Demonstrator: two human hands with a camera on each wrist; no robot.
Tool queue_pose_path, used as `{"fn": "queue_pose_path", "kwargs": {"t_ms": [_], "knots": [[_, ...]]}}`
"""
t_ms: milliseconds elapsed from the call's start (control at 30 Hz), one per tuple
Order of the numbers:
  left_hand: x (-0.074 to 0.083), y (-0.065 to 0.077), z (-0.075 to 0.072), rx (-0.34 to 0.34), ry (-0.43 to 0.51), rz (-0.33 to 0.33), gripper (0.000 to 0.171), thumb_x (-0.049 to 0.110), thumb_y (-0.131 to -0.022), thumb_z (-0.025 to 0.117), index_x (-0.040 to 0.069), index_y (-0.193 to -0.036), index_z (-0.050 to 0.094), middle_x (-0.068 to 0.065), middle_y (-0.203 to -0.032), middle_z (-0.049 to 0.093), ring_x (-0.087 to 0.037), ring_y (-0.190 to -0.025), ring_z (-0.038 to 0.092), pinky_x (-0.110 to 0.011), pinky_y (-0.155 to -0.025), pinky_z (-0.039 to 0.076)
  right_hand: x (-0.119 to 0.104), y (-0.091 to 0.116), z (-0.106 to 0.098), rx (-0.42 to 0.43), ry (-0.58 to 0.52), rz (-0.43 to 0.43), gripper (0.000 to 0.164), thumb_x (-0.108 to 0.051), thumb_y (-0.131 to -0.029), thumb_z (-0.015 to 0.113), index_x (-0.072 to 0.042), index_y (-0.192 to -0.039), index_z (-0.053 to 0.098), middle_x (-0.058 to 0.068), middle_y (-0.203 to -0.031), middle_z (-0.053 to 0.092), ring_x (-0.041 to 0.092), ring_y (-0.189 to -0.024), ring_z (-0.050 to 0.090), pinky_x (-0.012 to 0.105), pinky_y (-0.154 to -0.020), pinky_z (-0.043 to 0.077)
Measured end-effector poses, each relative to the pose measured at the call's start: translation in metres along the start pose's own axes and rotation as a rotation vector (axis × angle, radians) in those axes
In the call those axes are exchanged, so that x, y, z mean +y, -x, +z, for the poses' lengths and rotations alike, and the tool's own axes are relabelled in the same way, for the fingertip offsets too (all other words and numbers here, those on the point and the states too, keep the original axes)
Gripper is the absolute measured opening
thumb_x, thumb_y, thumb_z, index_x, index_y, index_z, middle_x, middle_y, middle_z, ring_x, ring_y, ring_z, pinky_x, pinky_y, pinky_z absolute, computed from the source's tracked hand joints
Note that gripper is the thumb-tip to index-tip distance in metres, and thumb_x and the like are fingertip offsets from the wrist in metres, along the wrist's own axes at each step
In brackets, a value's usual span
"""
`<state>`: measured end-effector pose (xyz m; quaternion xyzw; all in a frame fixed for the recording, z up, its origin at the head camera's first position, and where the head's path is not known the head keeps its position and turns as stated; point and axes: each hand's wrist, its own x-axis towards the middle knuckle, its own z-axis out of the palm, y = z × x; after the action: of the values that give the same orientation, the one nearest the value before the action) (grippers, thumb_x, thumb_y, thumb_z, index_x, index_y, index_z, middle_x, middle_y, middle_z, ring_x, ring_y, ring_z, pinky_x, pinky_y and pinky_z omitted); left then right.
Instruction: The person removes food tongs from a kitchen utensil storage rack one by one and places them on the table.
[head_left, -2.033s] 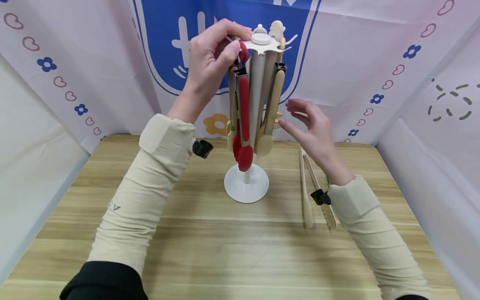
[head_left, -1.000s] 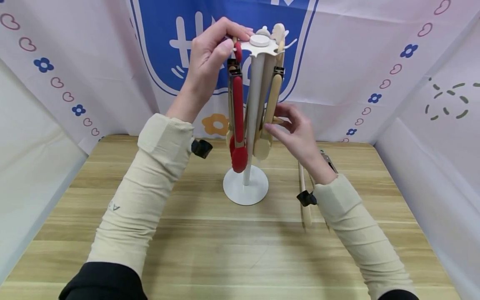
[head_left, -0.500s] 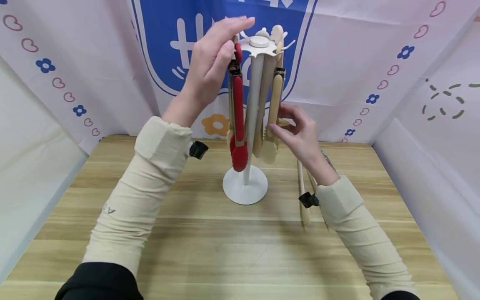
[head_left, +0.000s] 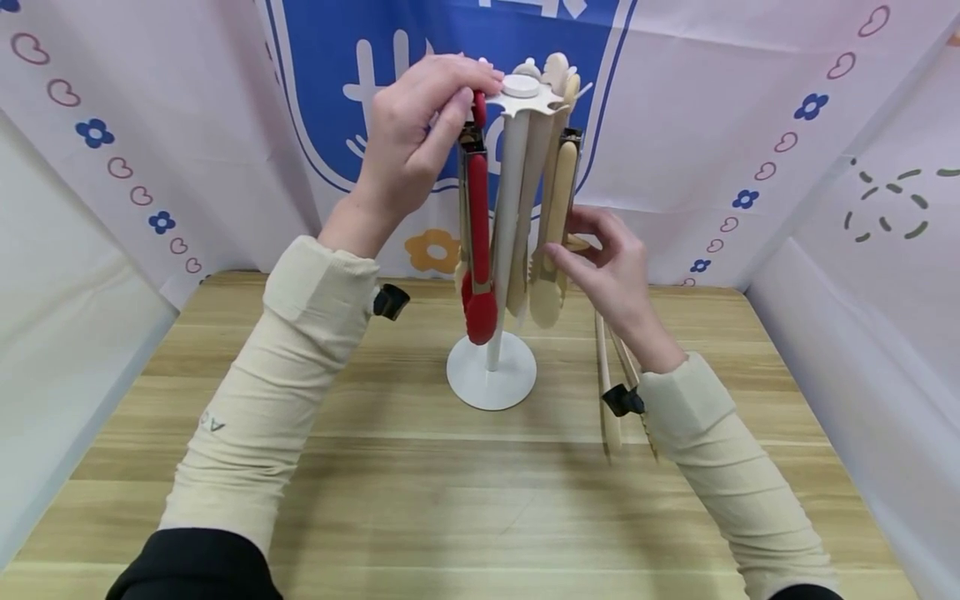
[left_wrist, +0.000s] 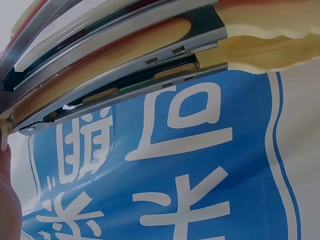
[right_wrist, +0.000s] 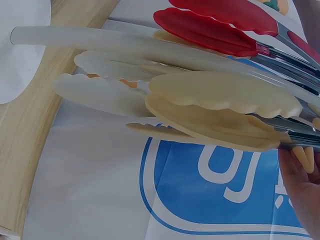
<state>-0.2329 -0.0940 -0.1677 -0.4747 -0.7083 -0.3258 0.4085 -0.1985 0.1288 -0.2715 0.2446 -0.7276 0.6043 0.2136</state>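
"What do your right fingers have?"

"My right hand [head_left: 611, 267] has thumb and fingers nearly together, pinching the cream tongs with metal arms and scalloped heads [head_left: 558, 200] low on the handle, thumb in front and fingers behind. The heads point down, just below my thumb. The other end is well above my fingers, beside the top of the white metal-looking stand with a slim post [head_left: 512, 183]. I can't tell if it is hooked on."

"And your left?"

"My left hand [head_left: 416, 133] is up at the stand's top, fingers bent with the tips on the rim. My thumb is just below them, by the loop of the red tongs with metal arms [head_left: 478, 208]. Whether I pinch anything there, I can't tell. Those red tongs hang heads down beneath my thumb."

"What else is near?"

"Smooth white scalloped tongs heads [right_wrist: 102, 95] near the cream pair, further down from my right fingers. Well below both hands, the stand's round foot is on the light wood-grain table [head_left: 420, 508]. Below my right fingers lie pale, long-legged tongs [head_left: 611, 429], spread and partly hidden by my wrist."
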Motion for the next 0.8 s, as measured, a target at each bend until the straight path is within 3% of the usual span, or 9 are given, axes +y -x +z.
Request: {"fn": "queue_pose_path", "kwargs": {"t_ms": [433,800], "knots": [[0.001,0.000,0.001,0.012,0.014,-0.009,0.023,-0.001,-0.089,0.042,-0.007,-0.099,0.062,-0.019,-0.105,0.063,-0.025,-0.109,0.054,-0.025,-0.099,0.036,-0.002,-0.003,-0.004,0.044,-0.049,-0.036,0.039,0.011,-0.074,0.065,0.012,-0.111,0.054,-0.002,-0.099,0.057,0.017,-0.093,0.057,0.025,-0.074,0.052],[0.003,-0.001,0.002,0.037,0.025,-0.011,0.023,-0.002,-0.088,0.042,-0.008,-0.097,0.062,-0.020,-0.103,0.064,-0.027,-0.106,0.056,-0.025,-0.098,0.037,-0.003,-0.003,-0.014,0.078,-0.047,-0.021,0.038,0.012,-0.074,0.065,0.011,-0.110,0.055,0.003,-0.099,0.057,0.017,-0.093,0.057,0.025,-0.078,0.051]]}}
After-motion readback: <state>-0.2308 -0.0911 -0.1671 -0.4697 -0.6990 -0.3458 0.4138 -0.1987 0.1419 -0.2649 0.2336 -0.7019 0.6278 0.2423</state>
